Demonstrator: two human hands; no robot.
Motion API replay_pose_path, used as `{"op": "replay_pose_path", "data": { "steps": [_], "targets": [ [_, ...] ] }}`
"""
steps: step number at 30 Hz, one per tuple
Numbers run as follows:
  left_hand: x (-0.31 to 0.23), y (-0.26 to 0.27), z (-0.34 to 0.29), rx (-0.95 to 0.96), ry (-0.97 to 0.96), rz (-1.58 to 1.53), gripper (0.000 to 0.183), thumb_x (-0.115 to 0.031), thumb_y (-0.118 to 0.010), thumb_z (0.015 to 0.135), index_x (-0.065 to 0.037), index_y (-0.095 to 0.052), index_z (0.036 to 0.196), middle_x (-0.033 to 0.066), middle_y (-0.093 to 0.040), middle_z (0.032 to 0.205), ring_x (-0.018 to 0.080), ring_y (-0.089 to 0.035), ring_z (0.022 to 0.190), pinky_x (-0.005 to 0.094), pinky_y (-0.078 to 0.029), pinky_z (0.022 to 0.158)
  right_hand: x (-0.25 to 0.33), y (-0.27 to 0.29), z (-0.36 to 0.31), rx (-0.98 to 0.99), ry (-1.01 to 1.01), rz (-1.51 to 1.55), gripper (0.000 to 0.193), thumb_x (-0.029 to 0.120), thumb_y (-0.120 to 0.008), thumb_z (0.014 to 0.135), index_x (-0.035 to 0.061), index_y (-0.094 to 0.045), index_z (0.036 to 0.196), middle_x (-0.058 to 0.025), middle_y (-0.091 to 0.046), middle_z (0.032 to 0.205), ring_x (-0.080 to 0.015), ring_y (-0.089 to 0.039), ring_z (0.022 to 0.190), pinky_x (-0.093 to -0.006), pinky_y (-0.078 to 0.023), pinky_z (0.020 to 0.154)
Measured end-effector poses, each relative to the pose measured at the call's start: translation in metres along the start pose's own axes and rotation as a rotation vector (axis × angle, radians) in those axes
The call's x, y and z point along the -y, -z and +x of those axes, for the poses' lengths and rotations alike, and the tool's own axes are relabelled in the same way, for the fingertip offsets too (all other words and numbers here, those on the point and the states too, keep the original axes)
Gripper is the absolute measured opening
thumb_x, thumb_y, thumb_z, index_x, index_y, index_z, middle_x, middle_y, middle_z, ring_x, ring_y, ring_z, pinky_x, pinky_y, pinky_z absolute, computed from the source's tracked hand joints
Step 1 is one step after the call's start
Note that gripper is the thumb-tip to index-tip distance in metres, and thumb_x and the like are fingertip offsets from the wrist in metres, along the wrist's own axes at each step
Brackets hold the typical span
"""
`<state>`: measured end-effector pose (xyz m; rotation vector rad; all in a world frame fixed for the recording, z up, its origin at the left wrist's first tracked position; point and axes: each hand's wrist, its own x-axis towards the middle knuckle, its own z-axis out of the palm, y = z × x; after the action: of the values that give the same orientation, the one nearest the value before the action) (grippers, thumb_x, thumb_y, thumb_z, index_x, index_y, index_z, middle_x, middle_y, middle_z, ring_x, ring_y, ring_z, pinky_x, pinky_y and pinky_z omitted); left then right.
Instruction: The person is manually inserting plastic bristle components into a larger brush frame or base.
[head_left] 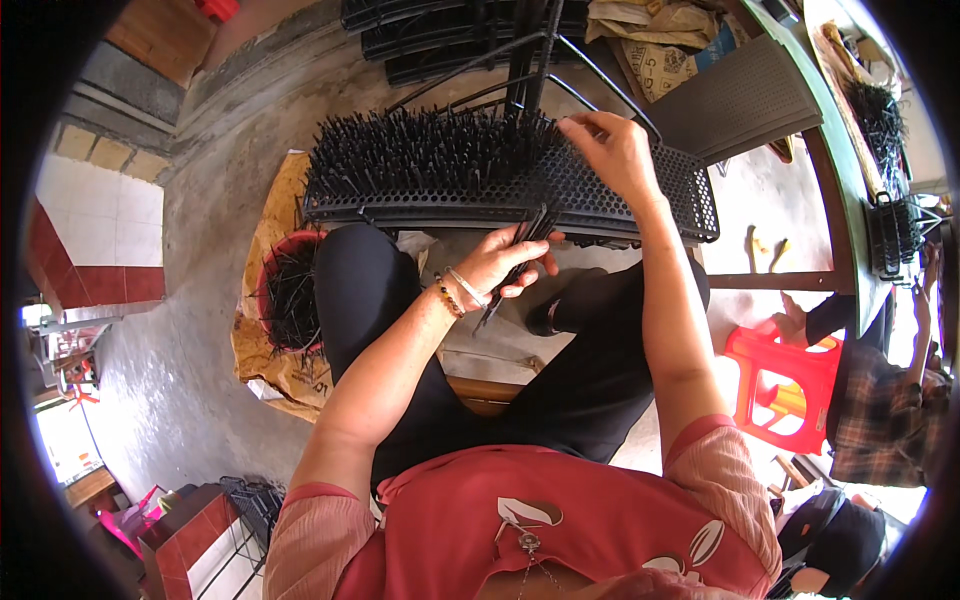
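Note:
A long black perforated panel (688, 196) lies across in front of my knees. Thin black strips (405, 150) stand upright and close together in the holes of its left and middle part, while bare holes show on the right. My left hand (487, 268) is closed around a small bundle of loose black strips (524, 243), just in front of the panel's near edge. My right hand (618, 158) is over the panel where the standing strips end. Its thumb and fingertips are pinched together; what they hold is too small to make out against the black.
A red basin (267, 262) of loose black strips stands on brown paper (250, 335) by my left knee. Metal bars (548, 60) rise behind the panel. A grey perforated sheet (735, 100) and a green table (845, 180) are at right, near a red stool (785, 385) and another person (890, 415).

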<state>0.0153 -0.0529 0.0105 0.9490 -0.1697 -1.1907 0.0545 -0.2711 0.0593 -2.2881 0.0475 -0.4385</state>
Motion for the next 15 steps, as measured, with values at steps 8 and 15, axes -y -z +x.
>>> {"op": "replay_pose_path", "data": {
  "steps": [8,15],
  "targets": [
    [-0.006,-0.003,-0.001,0.012,-0.066,-0.034,0.033,-0.023,-0.051,0.094,-0.008,-0.050,0.123,0.0059,-0.059,0.087,0.0037,-0.043,0.056,0.0153,-0.030,0.039,0.014,0.008,-0.017,0.605,-0.188,0.348,0.024,0.023,-0.068,0.085,-0.0006,-0.070,0.091,-0.0023,-0.066,0.077,-0.0061,-0.055,0.068,-0.0216,-0.045,0.060],
    [-0.005,-0.005,0.000,0.018,-0.044,-0.007,0.033,-0.022,-0.053,0.093,-0.008,-0.050,0.123,0.0054,-0.059,0.086,0.0027,-0.042,0.055,0.0151,-0.030,0.039,0.017,0.007,-0.015,0.640,-0.217,0.306,0.019,0.016,-0.068,0.084,-0.0029,-0.068,0.088,-0.0035,-0.065,0.076,-0.0072,-0.057,0.073,-0.0230,-0.046,0.064]
  ]
}}
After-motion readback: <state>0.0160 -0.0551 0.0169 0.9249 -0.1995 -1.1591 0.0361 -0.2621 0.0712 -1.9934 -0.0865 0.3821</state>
